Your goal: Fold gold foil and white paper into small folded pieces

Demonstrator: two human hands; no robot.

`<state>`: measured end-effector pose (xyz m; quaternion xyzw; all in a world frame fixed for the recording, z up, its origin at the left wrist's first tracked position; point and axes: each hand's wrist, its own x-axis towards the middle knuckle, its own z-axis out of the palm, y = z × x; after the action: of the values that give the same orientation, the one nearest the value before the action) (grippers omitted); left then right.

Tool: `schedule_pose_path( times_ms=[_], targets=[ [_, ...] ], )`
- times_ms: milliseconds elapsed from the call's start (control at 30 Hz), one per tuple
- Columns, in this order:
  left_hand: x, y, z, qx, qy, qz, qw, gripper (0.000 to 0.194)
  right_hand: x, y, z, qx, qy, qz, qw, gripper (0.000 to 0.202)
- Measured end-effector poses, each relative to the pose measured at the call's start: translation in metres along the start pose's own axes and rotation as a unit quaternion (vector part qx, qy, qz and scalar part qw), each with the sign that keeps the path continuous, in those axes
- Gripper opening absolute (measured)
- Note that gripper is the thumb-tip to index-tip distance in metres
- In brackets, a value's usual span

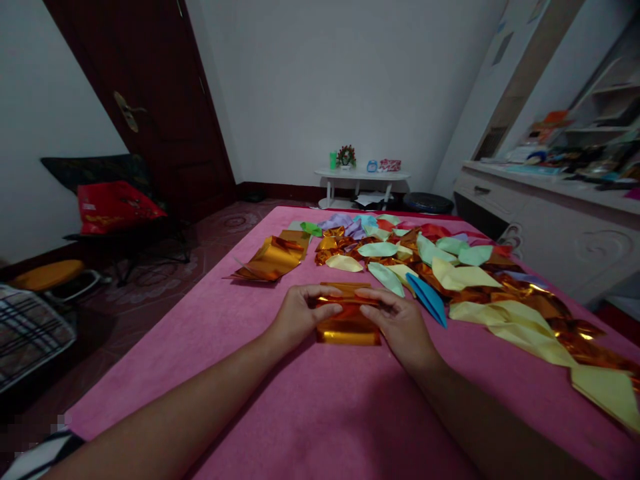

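Observation:
A sheet of shiny gold foil paper (349, 330) lies on the pink table cover in front of me, its far part bent up into a fold. My left hand (305, 310) pinches the fold's left end between thumb and fingers. At the right end, my right hand (397, 320) grips the same fold in the same way. Just beyond and to the left rests a loose stack of gold foil sheets (275, 257). Close to my right hand lies a blue folded paper piece (427, 298).
Folded pieces in gold, pale green, yellow and purple spread over the table's far right, including a long yellow piece (520, 323). A white side table (363, 175) stands by the wall. A cabinet (555, 220) borders the right, and a chair with a red bag (117, 207) the left.

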<state>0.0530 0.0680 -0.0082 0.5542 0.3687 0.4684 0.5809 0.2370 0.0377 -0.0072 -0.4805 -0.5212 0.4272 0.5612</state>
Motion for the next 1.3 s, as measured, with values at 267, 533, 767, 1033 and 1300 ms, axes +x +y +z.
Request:
schedule_pose_path(
  times_ms=[267, 533, 767, 1033, 1300],
  targets=[
    [-0.002, 0.003, 0.003, 0.067, 0.009, 0.057, 0.996, 0.018, -0.001, -0.004, -0.002, -0.057, 0.018, -0.043, 0.997, 0.013],
    [-0.001, 0.011, -0.001, 0.165, -0.006, 0.154, 0.974, 0.027, -0.002, -0.003, -0.004, -0.038, -0.003, -0.038, 0.999, 0.011],
    [-0.005, 0.011, 0.0, 0.159, -0.023, 0.128, 0.979, 0.033, -0.005, -0.003, -0.005, 0.034, -0.035, 0.019, 0.999, 0.016],
    [-0.005, 0.012, 0.003, 0.112, 0.035, 0.088, 0.989, 0.02, -0.001, 0.002, -0.006, 0.043, 0.025, -0.008, 0.999, 0.019],
    [-0.006, 0.011, 0.002, 0.105, 0.053, 0.065, 0.991, 0.019, 0.0, 0.001, -0.005, 0.109, 0.071, 0.041, 0.991, 0.023]
  ],
)
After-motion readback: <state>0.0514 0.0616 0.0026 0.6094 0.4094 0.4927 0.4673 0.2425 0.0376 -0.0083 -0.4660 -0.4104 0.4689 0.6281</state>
